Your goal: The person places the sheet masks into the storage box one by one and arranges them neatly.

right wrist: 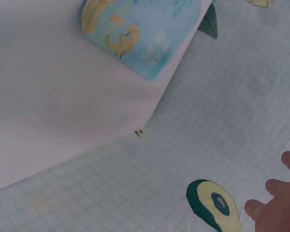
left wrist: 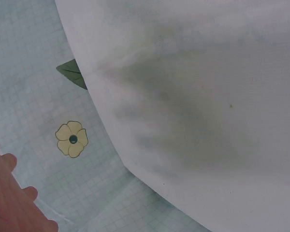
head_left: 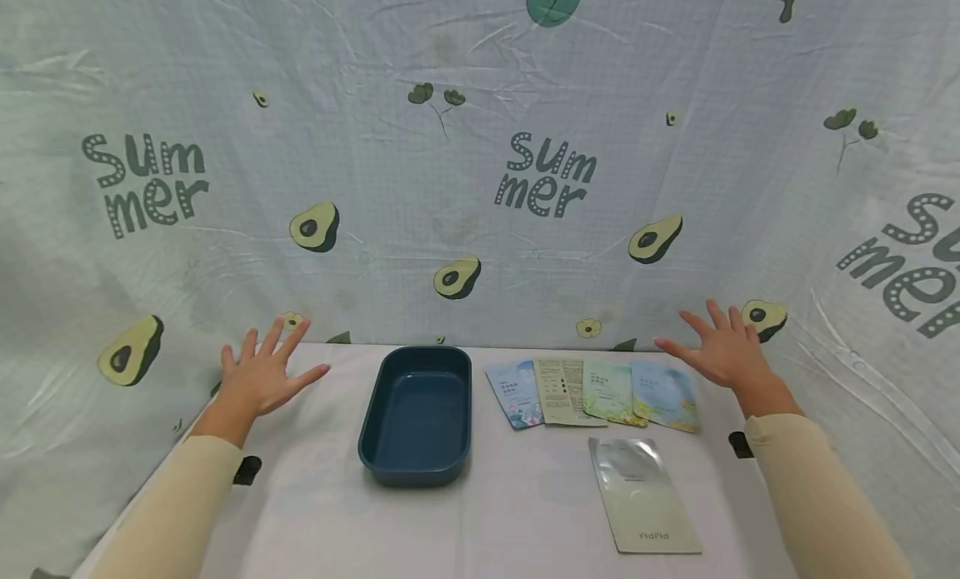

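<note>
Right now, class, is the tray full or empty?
Empty: the tray shows only its bare floor and walls, and the packets lie outside it.

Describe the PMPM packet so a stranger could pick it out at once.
On the white table, find the dark blue tray, then the row of four packets to its right. Nearer the viewer than that row lies a separate pale packet. A shiny silvery far end and upside-down PMPM lettering set it apart from them.
</note>
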Demonstrator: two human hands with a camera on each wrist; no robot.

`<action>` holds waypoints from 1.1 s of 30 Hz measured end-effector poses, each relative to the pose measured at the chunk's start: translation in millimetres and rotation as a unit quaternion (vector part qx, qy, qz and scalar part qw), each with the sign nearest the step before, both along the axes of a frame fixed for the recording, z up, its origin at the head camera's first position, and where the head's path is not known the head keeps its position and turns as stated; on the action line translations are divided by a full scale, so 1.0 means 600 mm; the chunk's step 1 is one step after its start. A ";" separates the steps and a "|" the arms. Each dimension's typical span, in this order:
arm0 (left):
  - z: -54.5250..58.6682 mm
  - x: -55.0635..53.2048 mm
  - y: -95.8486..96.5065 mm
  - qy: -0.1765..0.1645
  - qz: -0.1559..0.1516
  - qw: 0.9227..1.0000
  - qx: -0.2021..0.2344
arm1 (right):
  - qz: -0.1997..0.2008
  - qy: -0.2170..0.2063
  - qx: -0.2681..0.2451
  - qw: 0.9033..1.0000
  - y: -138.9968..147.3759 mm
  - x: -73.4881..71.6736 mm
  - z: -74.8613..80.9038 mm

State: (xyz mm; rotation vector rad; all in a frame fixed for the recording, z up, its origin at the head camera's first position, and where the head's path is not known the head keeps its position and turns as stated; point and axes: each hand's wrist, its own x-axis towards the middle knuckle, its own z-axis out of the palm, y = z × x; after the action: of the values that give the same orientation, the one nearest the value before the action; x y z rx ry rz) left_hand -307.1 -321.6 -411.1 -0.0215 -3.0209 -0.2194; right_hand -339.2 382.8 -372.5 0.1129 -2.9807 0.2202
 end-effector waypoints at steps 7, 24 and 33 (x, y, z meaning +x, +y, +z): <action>-0.006 0.005 0.008 0.003 0.006 1.000 -0.016 | 0.008 0.009 0.001 1.000 -0.002 0.005 -0.007; -0.024 0.025 0.025 0.010 -0.014 1.000 0.003 | 0.032 0.050 -0.025 0.998 -0.022 0.026 -0.038; -0.037 0.034 0.041 0.024 -0.027 0.999 0.022 | 0.043 0.069 -0.033 0.996 -0.037 0.041 -0.067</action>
State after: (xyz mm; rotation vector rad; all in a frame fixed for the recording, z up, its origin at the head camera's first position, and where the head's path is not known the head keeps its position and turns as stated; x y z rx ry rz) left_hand -287.0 -296.9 -433.2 -0.1028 -2.9694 -0.2857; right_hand -314.7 360.4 -412.6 0.2388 -2.8313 0.3082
